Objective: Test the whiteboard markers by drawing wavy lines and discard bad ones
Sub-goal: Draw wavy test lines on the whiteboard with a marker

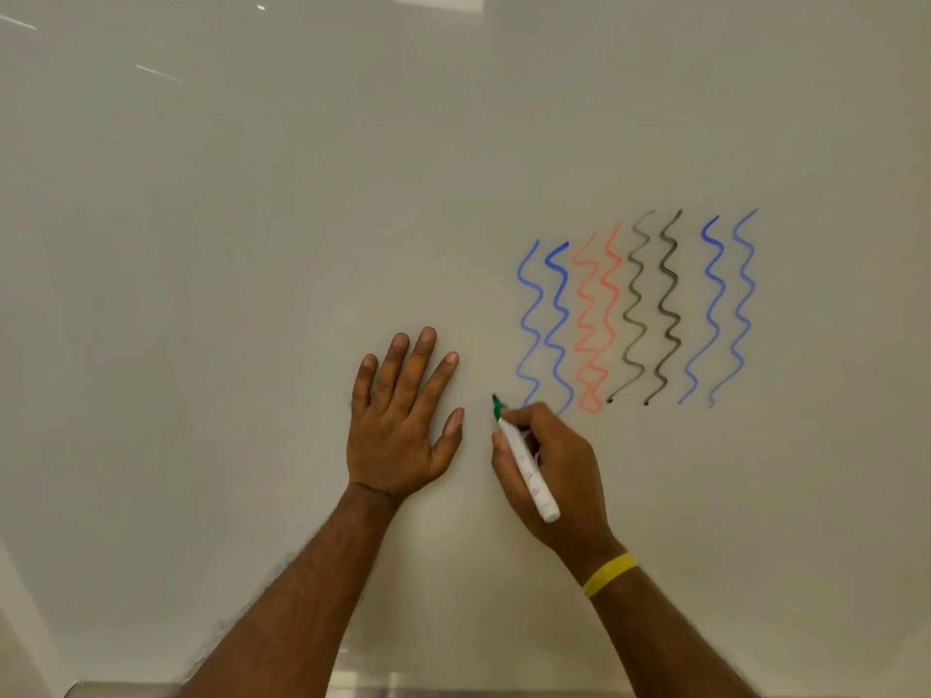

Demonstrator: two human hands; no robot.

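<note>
- A person's left hand (398, 420), reaching up from the lower edge of the whiteboard (252, 244), is lying flat on the board, fingers straight and spread, bracing and holding nothing.
- Just to its right, an uncapped green marker (526, 466) is pointing its tip up and to the left at bare board. Whether the tip is touching cannot be told, and no green line is showing.
- The right hand (559, 476), with a yellow wristband (609, 574) at the wrist, is pinching the white barrel in a writing grip, apart from the left hand.
- Toward the board's right edge, wavy lines are standing in pairs: first blue pair (544, 319), red pair (594, 319), black pair (650, 304), second blue pair (725, 304). The red is looking faint.
- By all appearances the green test is about to begin. The stroke would do best started on bare board left of the first blue pair and drawn in full waves under steady, even pressure, so that a pale or broken line is exposing a marker to discard.
</note>
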